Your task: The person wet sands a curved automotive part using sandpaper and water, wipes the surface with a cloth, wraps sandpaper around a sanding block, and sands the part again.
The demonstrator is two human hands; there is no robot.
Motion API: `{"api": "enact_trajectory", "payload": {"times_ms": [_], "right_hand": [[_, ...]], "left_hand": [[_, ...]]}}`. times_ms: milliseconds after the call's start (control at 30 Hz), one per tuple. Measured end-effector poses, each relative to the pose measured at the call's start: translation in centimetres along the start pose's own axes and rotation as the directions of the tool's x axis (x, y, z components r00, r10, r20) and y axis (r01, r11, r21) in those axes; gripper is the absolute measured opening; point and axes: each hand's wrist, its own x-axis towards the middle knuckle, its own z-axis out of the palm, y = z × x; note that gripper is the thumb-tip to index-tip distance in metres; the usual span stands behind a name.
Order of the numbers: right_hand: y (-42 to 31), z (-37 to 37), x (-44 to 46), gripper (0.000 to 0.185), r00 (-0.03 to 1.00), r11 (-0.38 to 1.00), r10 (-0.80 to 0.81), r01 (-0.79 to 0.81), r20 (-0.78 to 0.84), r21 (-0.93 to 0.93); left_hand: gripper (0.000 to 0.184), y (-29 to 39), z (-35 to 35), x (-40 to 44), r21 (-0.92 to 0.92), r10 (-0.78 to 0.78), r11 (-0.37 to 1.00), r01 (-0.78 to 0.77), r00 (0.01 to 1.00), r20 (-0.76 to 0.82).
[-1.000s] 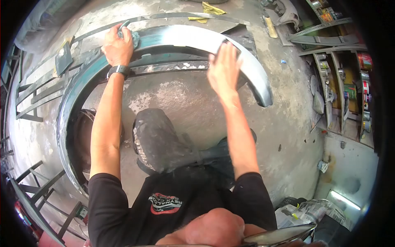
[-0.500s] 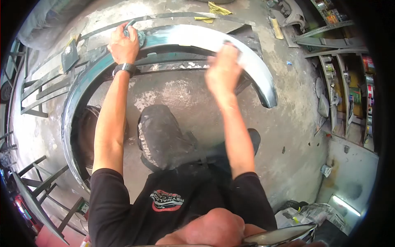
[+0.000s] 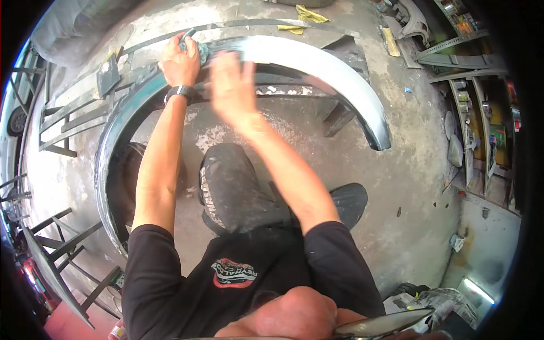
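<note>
A long curved car wheel-arch panel (image 3: 317,62), white to the right and greenish-grey to the left, arcs around me on a stand. My left hand (image 3: 180,63), with a dark watch on its wrist, is closed around a crumpled teal cloth (image 3: 202,52) near the top left of the arch. Beside it, my right hand (image 3: 233,90) reaches over the panel where the white fades into grey. Motion smears its fingers, though they look stretched out with the thumb apart. Whether anything lies under that palm is hidden.
Dark metal stands (image 3: 62,124) are at the left, with a flat dark block (image 3: 107,75) on one. Yellow cloths (image 3: 311,15) lie on the floor beyond the arch. Shelves with cans (image 3: 496,136) line the right side. A bumper-like part (image 3: 411,22) stands top right.
My right hand has swept left along the panel, from its white right side to close beside my left hand. My left hand still grips the cloth. The whole view has shifted slightly.
</note>
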Motion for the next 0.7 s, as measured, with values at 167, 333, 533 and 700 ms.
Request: {"api": "enact_trajectory", "payload": {"times_ms": [167,333,533,700], "right_hand": [[5.2,-3.4,-2.8,0.065,0.993,0.999,0.024,-0.027,-0.118,-0.027],[18.1,-12.0,-17.3,0.06,0.822,0.787,0.552,-0.57,-0.143,-0.236],[15.3,-9.3,-14.9,0.067,0.752,0.762,0.6,-0.641,-0.275,-0.092],[14.2,-8.5,-11.0,0.073,0.894,0.906,0.401,-0.419,-0.201,-0.058]], "left_hand": [[0.035,-2.1,0.0,0.5,0.116,0.152,0.983,-0.146,0.987,-0.048],[0.037,-0.4,-0.4,0.3,0.023,0.066,0.998,-0.066,0.998,0.018],[0.045,-0.5,-0.3,0.5,0.054,0.067,0.996,-0.068,0.997,0.035],[0.047,-1.0,-0.6,1.2,0.059,0.044,0.997,-0.05,0.994,0.096]]}}
